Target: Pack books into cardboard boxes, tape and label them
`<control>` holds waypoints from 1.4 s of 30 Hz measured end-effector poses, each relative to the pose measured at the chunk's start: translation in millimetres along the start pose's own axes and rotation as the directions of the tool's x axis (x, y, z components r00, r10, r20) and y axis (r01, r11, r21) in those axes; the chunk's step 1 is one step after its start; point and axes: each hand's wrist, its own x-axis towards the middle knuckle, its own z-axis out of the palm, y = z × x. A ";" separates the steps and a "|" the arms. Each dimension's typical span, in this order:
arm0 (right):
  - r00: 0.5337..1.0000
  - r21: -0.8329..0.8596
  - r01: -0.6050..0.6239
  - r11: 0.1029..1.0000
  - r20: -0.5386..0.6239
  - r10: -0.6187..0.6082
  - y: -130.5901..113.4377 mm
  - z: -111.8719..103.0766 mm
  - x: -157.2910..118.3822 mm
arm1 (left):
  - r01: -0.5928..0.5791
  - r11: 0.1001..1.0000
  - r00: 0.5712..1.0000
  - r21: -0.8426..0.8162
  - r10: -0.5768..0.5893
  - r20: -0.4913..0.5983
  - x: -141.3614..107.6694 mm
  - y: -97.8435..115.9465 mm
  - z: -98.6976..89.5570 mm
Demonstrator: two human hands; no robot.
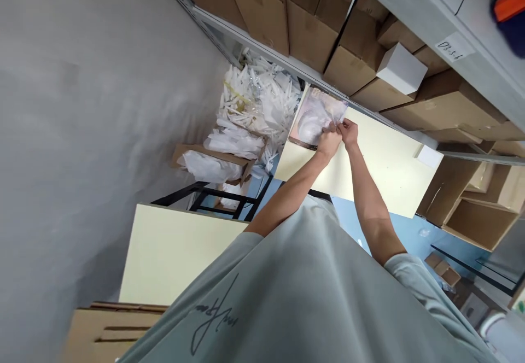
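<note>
On a pale cream table, a translucent whitish plastic bag (310, 126) lies bunched around something rounded and white. Beneath it is a pinkish flat sheet or picture with a dark border (302, 144). My left hand (329, 141) is closed at the bag's right side, its fingers bent. Close beside it, my right hand (349, 132) pinches the gathered edge of the same bag, and the fingertips of both hands nearly meet. What exactly is inside the bag cannot be made out.
The cream table (385, 160) carries a small white box (429, 156) at its right end. Cardboard boxes (311, 29) fill the shelf behind. A heap of white wrapping scraps (262, 92) lies left of the table, with an open carton (241, 162) in front. Open cartons (478, 226) stand at right.
</note>
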 end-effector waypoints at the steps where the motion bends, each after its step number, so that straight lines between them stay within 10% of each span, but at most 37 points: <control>1: 0.999 0.003 -0.025 1.000 -0.025 0.025 -2.2 -1.8 -0.5 | -0.015 1.000 1.000 0.001 0.015 0.005 1.7 1.3 1.4; 8: 0.991 0.123 0.037 0.992 -0.133 -0.021 -36.9 -36.0 -48.3 | 0.024 0.998 0.999 -0.054 -0.023 0.032 -32.4 7.7 -18.4; 15: 0.917 0.281 0.399 0.873 -0.145 -0.373 -73.7 -57.2 -159.2 | -0.006 0.927 0.925 -0.374 -0.137 -0.355 -171.7 -24.9 -47.9; 21: 0.771 0.392 0.504 0.769 0.198 -0.606 -115.6 -3.7 -271.6 | 0.009 0.793 0.605 -0.609 -0.489 -0.629 -336.9 -42.2 -42.5; 26: 0.516 0.481 0.529 0.699 0.472 -0.715 -131.5 48.2 -382.8 | -0.035 0.715 0.229 -0.699 -0.675 -0.702 -469.3 -51.7 -29.5; 31: 0.220 0.487 0.570 0.662 0.686 -0.694 -113.2 103.6 -508.7 | -0.165 0.525 -0.108 -0.835 -0.851 -0.514 -589.7 -89.9 12.6; 37: -0.028 0.445 0.606 0.659 0.840 -0.542 -59.6 203.8 -654.3 | -0.270 0.368 -0.342 -0.890 -0.901 -0.269 -742.8 -180.0 99.7; 42: -0.135 0.314 0.730 0.607 0.937 -0.322 -24.0 311.3 -749.1 | 0.019 0.248 -0.458 -0.969 -0.859 -0.229 -868.6 -258.0 172.3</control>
